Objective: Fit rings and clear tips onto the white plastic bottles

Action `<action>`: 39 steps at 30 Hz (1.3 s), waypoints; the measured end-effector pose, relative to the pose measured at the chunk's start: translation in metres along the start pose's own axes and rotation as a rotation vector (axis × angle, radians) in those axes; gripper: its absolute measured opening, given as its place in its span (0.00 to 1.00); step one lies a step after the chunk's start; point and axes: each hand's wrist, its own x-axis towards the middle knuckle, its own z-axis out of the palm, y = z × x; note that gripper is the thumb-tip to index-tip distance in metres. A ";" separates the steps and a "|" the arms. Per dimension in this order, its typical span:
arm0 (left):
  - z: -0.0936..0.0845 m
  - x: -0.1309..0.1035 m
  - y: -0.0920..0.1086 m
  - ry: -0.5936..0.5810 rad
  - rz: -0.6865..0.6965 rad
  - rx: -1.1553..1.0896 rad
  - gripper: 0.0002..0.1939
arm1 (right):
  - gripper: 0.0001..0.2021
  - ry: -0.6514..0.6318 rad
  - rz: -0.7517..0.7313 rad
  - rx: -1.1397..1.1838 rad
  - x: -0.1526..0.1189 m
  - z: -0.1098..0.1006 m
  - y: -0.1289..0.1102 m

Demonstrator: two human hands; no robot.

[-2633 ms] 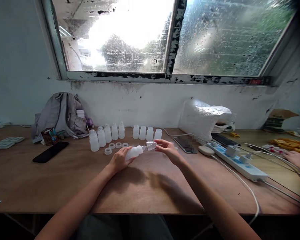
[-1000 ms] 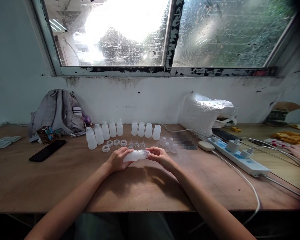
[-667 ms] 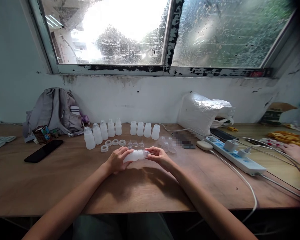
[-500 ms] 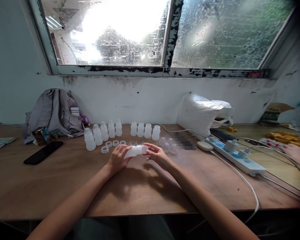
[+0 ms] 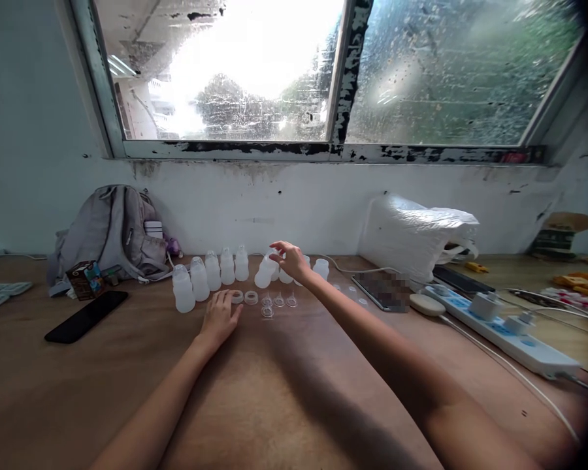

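Half a second ago both hands held the bottle [image 5: 264,275] low over the bench [image 5: 284,391]. Now the right hand [image 5: 290,259] alone grips it, arm stretched toward the back row of bottles [image 5: 318,267]. The left hand [image 5: 220,316] has let go and lies flat, open, fingertips touching a white ring [image 5: 237,297].
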 end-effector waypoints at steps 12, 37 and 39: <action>-0.008 0.003 -0.012 -0.038 -0.094 0.149 0.12 | 0.11 -0.213 0.027 -0.354 0.063 0.063 0.012; -0.016 -0.002 0.001 -0.259 0.046 -0.142 0.07 | 0.16 -0.245 0.077 -0.465 0.059 0.066 0.008; -0.017 -0.002 0.002 -0.242 0.093 -0.146 0.07 | 0.15 -0.237 0.065 -0.465 0.058 0.064 0.007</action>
